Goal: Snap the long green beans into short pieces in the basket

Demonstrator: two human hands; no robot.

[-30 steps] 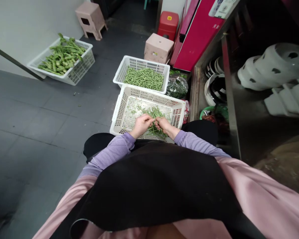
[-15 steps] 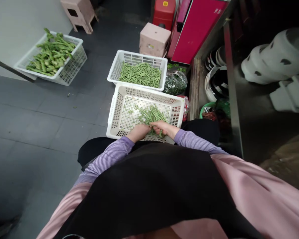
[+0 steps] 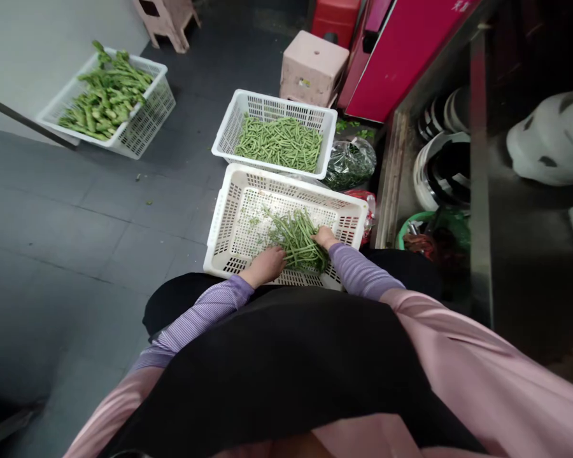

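Observation:
A heap of long, thin green stalks (image 3: 300,236) with feathery bits lies in the front white plastic basket (image 3: 216,222), just before my knees. My left hand (image 3: 268,264) is at the heap's lower left, fingers curled in against the stalks; its fingertips are partly hidden. On the other side, my right hand (image 3: 325,237) has its fingers closed on stalks at the heap's right edge. The two hands are apart, with the heap between them. Small green scraps are scattered over the basket floor.
Behind stands a second white basket (image 3: 222,137) of short cut green pieces (image 3: 281,143). A third basket (image 3: 146,130), farther left, holds thick green stems. A pink stool (image 3: 310,63), a plastic bag of greens (image 3: 351,162) and a metal shelf (image 3: 480,191) are on the right.
My hands were together at the near end of the stalks; now they have moved apart, the right hand farther right and forward. The stalks lie more spread out. The view has shifted slightly.

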